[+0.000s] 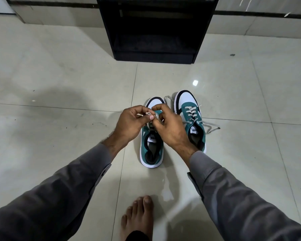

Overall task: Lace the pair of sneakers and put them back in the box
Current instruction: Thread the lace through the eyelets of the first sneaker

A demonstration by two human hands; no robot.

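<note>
Two teal, white and black sneakers stand side by side on the tiled floor, toes pointing away from me. Over the left sneaker (pixel 151 150), my left hand (pixel 130 123) and my right hand (pixel 169 126) pinch its grey lace (pixel 152 115) between the fingertips, just above the tongue. Both hands hide most of that shoe's eyelets. The right sneaker (pixel 191 119) is laced through its eyelets, and its loose lace ends (pixel 211 126) trail onto the floor on both sides. No shoe box is in view.
A black open cabinet (pixel 155 28) stands on the floor beyond the sneakers. My bare foot (pixel 139 218) rests on the glossy tiles near the bottom edge. A wall base with a dark strip runs along the top.
</note>
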